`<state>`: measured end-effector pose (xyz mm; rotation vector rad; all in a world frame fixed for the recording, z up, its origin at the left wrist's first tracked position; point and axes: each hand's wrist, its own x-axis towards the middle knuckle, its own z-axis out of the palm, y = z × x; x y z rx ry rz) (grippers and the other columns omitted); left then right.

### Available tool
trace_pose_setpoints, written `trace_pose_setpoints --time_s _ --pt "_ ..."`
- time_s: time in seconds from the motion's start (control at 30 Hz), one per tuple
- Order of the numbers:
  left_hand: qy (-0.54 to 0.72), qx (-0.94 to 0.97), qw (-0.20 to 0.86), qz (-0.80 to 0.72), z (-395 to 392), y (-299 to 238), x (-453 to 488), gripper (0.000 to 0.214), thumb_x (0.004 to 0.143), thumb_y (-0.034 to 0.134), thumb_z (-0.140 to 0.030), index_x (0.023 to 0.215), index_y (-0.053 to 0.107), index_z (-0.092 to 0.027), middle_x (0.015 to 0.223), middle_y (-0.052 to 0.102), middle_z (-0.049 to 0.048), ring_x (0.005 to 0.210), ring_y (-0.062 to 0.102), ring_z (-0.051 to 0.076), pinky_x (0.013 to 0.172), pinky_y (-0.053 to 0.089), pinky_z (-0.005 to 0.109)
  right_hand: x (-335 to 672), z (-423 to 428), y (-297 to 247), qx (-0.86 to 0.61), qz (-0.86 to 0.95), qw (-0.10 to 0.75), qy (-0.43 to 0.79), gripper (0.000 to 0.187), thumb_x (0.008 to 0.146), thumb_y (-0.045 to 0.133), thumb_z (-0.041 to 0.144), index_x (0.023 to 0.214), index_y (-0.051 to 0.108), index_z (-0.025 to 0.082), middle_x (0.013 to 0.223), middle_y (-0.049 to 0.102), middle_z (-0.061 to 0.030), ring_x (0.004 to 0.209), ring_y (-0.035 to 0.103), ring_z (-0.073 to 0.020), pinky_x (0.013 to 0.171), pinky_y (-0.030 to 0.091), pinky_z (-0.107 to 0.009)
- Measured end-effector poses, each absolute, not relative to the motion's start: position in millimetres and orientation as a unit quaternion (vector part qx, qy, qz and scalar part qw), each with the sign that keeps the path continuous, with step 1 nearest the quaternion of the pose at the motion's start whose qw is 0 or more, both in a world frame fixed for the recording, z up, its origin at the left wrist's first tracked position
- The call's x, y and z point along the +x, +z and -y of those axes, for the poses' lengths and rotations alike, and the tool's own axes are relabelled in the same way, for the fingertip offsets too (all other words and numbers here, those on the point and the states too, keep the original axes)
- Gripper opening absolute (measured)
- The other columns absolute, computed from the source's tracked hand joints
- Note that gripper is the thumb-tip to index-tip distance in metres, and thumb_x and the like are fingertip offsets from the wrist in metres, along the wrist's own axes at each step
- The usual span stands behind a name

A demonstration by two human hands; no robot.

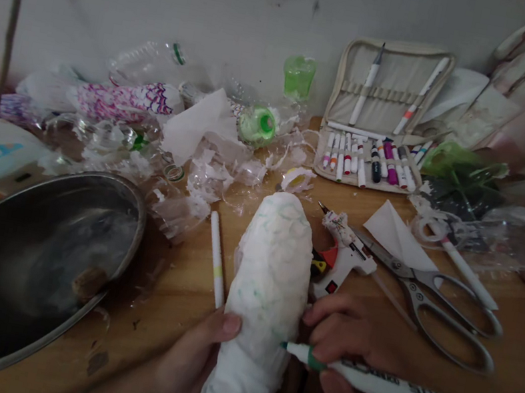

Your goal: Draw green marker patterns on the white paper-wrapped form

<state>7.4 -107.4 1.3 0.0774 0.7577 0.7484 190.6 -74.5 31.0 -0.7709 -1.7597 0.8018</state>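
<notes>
A long white paper-covered form [271, 279] with faint green marks lies lengthwise on the wooden table [175, 289], pointing away from me. My left hand [190, 363] grips its near end from the left, thumb pressed on the paper. My right hand [351, 354] is closed round a white marker with a green tip [392, 385]; the tip touches the form's right side. Another white marker [217, 258] lies just left of the form.
A large metal bowl [22, 262] fills the left. A glue gun [340, 258] and scissors [432, 297] lie to the right. An open case of markers [382, 123] leans against the back wall. Cut clear plastic scraps and bottles [190, 143] litter the back.
</notes>
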Motion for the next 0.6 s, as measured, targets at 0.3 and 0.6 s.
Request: trace_pose_setpoints --time_s 0.3,0.6 --pt "0.411 0.038 0.853 -0.321 103 4 16 0.04 0.063 0.073 -0.036 0.096 0.075 -0.012 0.084 0.076 0.0106 0.091 0.068 0.034 0.089 0.047 0.042 181 79 22 -0.299 0.734 0.532 0.298 0.029 0.066 0.051 0.004 0.087 0.056 0.023 0.06 0.057 0.0037 0.062 0.061 -0.0155 0.059 0.055 -0.029" --pt "0.427 0.025 0.849 -0.312 96 15 18 0.027 0.069 0.072 -0.036 0.087 0.075 -0.016 0.083 0.075 0.008 0.091 0.067 0.031 0.089 0.048 0.041 176 83 7 -0.296 0.761 0.511 0.269 0.03 0.068 0.051 0.005 0.091 0.054 0.023 0.063 0.061 0.0047 0.056 0.063 -0.0146 0.067 0.057 -0.031"
